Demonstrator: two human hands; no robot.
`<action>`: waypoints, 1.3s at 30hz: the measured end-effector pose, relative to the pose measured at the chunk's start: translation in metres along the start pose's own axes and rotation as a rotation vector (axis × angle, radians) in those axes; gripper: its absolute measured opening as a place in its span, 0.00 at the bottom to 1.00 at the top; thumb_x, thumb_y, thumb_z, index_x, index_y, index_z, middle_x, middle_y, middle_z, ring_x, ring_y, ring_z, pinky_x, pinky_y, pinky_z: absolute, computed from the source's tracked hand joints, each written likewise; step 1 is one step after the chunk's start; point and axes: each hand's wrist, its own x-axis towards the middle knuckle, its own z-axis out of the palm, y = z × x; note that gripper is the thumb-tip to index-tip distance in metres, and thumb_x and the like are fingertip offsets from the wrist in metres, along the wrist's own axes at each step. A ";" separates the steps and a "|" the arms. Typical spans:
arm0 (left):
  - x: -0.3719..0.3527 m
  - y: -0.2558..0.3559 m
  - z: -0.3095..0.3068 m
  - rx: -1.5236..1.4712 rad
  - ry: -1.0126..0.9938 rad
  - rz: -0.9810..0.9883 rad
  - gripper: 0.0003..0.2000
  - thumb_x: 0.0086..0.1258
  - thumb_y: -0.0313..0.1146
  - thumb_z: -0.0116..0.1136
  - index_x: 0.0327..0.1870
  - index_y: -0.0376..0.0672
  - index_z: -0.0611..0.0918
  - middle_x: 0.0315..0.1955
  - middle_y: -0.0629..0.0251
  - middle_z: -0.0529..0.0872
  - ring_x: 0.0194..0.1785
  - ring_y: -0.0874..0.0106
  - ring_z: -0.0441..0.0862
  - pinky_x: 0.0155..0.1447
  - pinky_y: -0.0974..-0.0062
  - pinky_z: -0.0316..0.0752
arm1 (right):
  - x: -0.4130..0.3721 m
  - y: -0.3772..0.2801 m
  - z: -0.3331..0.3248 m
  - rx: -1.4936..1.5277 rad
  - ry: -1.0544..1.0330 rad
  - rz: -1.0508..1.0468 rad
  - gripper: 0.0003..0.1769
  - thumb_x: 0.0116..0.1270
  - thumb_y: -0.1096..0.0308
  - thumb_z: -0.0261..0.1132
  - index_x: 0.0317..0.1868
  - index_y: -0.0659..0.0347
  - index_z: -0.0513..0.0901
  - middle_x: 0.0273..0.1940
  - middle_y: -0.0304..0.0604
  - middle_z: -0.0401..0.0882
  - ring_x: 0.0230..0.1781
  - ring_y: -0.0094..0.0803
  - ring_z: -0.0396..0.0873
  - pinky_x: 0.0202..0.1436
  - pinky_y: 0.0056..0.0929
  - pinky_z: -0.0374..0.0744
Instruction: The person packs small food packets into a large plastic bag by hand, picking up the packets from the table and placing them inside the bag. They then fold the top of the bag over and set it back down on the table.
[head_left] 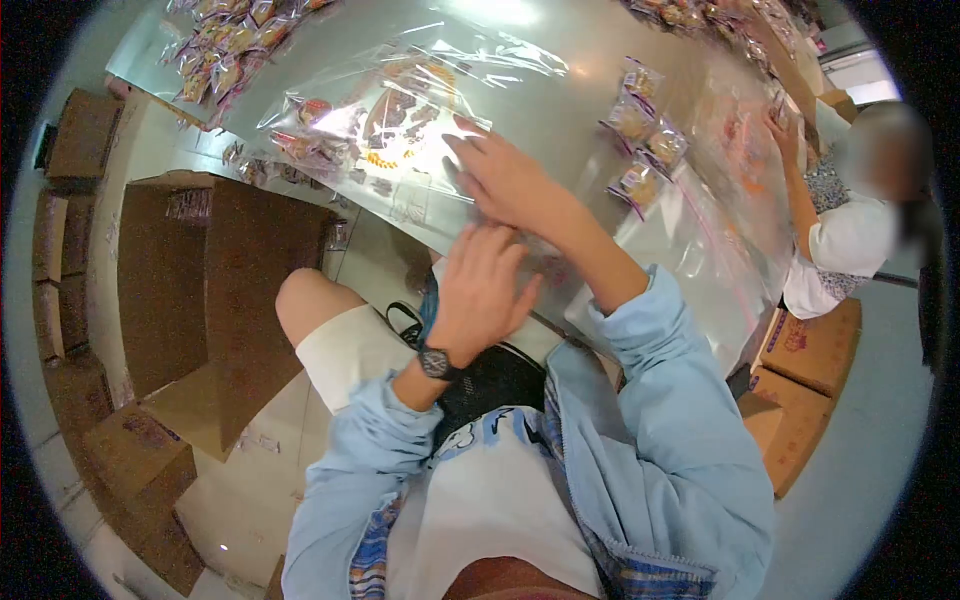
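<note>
A large clear plastic bag [408, 112] with a brown and yellow print lies flat on the metal table in front of me. Over its right part reaches my right hand [510, 182], fingers apart and touching or just above the film. Closer to my body, at the table's front edge, is my left hand [484, 290], with a black watch [435, 363] on the wrist. Its fingers are stretched out below my right hand, with nothing visible in them. A few small wrapped snacks [300, 145] lie at or under the bag's left end; glare hides which.
Several wrapped snacks [636, 125] sit to the right, beside stacked clear bags [690, 240]. Heaps of snacks [235, 45] lie at the far left. An open carton [165, 290] stands below the table's left side. A co-worker [850, 240] is at the right, near closed cartons [815, 345].
</note>
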 end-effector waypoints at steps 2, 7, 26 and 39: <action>-0.010 0.006 -0.006 0.057 0.105 -0.060 0.29 0.59 0.39 0.75 0.60 0.40 0.78 0.58 0.52 0.80 0.65 0.56 0.75 0.72 0.51 0.65 | -0.017 0.006 -0.015 -0.019 0.118 -0.071 0.28 0.68 0.64 0.65 0.67 0.62 0.75 0.69 0.58 0.73 0.68 0.54 0.74 0.70 0.42 0.76; 0.012 0.009 -0.015 0.355 -0.087 0.156 0.19 0.64 0.32 0.65 0.57 0.46 0.83 0.52 0.64 0.84 0.59 0.63 0.78 0.77 0.49 0.62 | -0.029 0.021 -0.040 -0.043 -0.052 -0.005 0.24 0.64 0.68 0.69 0.61 0.58 0.79 0.64 0.52 0.77 0.58 0.50 0.79 0.59 0.43 0.79; -0.075 0.019 -0.126 0.170 -0.146 -0.221 0.19 0.54 0.21 0.59 0.50 0.39 0.85 0.50 0.58 0.85 0.61 0.55 0.77 0.64 0.54 0.71 | -0.024 0.000 -0.034 -0.090 0.392 -0.094 0.08 0.60 0.65 0.70 0.40 0.52 0.88 0.32 0.37 0.86 0.35 0.35 0.83 0.45 0.35 0.77; 0.129 -0.142 0.034 0.623 -0.016 -0.397 0.21 0.65 0.36 0.60 0.59 0.42 0.79 0.52 0.54 0.83 0.58 0.54 0.79 0.63 0.51 0.70 | -0.018 -0.017 -0.046 0.064 0.548 -0.068 0.10 0.58 0.68 0.71 0.41 0.54 0.87 0.31 0.40 0.84 0.31 0.38 0.81 0.38 0.38 0.77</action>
